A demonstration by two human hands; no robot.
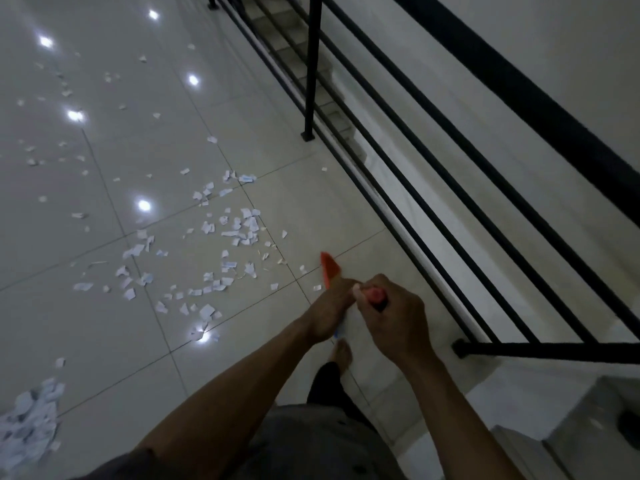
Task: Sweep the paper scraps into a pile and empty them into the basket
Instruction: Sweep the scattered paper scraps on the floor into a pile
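- Tiled floor (86, 306): it spreads out ahead and left of the fingers, giving room to sweep.
- Railing (313, 64): it stands right of the fingers, so strokes likely go leftward.
- Paper scraps (242, 226): they lie scattered beyond the fingers.
- Pile (31, 424): it sits far left of the fingers and nearer the body, probably the gathering point. No basket shows.
- Broom (330, 268): its orange part juts past the fingers.
- Right hand (391, 317): the fingers curl round the red handle end, steering.
- Left hand (332, 313): it wraps the shaft; the fingertips are hidden.

Wearer seen from above: 2 bare forearms (242, 372) lead to the left hand (329, 310) and right hand (394, 322). A grey shirt (304, 441) covers the torso. Below it, a dark trouser leg (325, 382) ends at 1 bare foot (341, 353).
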